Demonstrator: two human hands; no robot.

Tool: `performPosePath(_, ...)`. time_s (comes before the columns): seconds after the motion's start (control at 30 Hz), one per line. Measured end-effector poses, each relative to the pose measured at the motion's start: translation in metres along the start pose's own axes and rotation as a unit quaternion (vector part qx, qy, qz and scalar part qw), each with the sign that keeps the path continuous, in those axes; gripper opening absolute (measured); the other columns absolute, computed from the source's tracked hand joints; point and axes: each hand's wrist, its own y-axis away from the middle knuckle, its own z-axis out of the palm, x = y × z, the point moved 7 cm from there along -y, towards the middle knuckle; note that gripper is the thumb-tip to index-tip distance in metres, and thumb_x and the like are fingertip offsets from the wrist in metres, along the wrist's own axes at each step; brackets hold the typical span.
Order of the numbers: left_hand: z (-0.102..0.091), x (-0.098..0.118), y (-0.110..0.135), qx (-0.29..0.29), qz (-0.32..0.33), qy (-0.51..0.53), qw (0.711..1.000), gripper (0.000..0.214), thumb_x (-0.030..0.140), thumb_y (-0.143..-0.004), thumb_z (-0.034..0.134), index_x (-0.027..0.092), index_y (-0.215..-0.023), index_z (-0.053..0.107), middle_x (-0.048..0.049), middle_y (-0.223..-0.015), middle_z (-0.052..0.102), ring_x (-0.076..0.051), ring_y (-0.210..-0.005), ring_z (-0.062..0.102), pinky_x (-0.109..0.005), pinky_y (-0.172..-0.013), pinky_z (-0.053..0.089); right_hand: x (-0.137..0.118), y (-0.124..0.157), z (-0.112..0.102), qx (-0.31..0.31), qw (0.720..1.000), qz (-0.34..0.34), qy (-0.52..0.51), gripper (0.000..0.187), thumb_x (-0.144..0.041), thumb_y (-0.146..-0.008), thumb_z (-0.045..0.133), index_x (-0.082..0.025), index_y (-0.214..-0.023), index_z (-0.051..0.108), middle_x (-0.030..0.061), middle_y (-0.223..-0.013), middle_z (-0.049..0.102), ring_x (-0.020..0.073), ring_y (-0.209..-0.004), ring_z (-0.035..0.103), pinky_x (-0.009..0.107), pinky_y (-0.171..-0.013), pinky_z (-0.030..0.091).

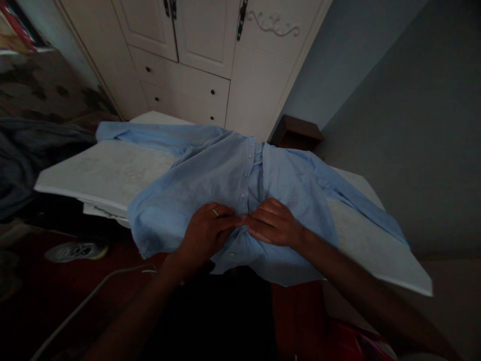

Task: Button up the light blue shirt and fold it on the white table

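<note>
On the board [112, 168] | left hand [206, 228], right hand [276, 223] pinching shirt [210, 173] | apparently working buttons [243, 195] | next likely wants shirt steady

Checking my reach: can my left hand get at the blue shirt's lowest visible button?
Probably yes: the left hand is close by and nothing covers the lowest button, though the hand would likely have to leave its spot on the blue shirt.

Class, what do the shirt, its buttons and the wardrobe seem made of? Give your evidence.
Shirt: woven cloth, perhaps cotton, matte; it creases and drapes softly. Buttons: probably plastic; pale, round, sheen hard to judge. Wardrobe: likely wood or board, pale painted finish; evenly coloured, with raised scrollwork.
</note>
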Motion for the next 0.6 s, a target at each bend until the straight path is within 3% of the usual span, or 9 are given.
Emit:
performPosePath(0.17, -0.001, 0.002, 0.000, -0.002, 0.016, 0.010, 1.000, 0.020, 0.021, -0.093, 0.053, 0.022, -0.096, 0.072, -0.0036, -0.087, 0.069, -0.016, -0.078, 0.059, -0.030, -0.070, 0.046, -0.001, 0.000, -0.002, 0.002, 1.000, -0.005, 0.006, 0.013, -0.024, -0.088, 0.062, -0.019, -0.100, 0.063, 0.0007, -0.074, 0.065, 0.0159, -0.072, 0.055, 0.032, -0.066, 0.041)
performPosePath(0.33, -0.004, 0.008, -0.002, -0.039, 0.020, 0.020, 0.999, 0.020, 0.020, -0.091, 0.053, 0.020, -0.099, 0.071, -0.0054, -0.092, 0.068, -0.018, -0.083, 0.059, -0.034, -0.074, 0.047, -0.001, -0.001, -0.002, 0.000, 1.000, -0.003, 0.006, 0.012, -0.028, -0.089, 0.061, -0.020, -0.098, 0.064, 0.0009, -0.075, 0.066, 0.0157, -0.071, 0.055, 0.032, -0.066, 0.040)
performPosePath(0.5, -0.004, 0.012, -0.002, -0.032, 0.010, 0.009, 0.999, 0.029, 0.042, -0.085, 0.064, 0.019, -0.100, 0.070, -0.0060, -0.091, 0.068, -0.019, -0.082, 0.060, -0.036, -0.073, 0.047, 0.001, 0.000, -0.002, 0.001, 1.000, 0.004, -0.013, 0.012, -0.027, -0.089, 0.061, -0.020, -0.098, 0.064, 0.0010, -0.076, 0.065, 0.0158, -0.073, 0.054, 0.032, -0.066, 0.040)
performPosePath(0.6, -0.003, 0.012, -0.002, -0.008, 0.009, -0.012, 1.000, 0.027, 0.043, -0.083, 0.066, 0.019, -0.094, 0.071, -0.0051, -0.087, 0.068, -0.018, -0.079, 0.060, -0.034, -0.070, 0.047, 0.002, 0.001, 0.000, -0.006, 1.000, 0.010, -0.022, 0.012, -0.028, -0.089, 0.061, -0.021, -0.099, 0.065, 0.0006, -0.075, 0.065, 0.0155, -0.073, 0.054, 0.032, -0.067, 0.040)
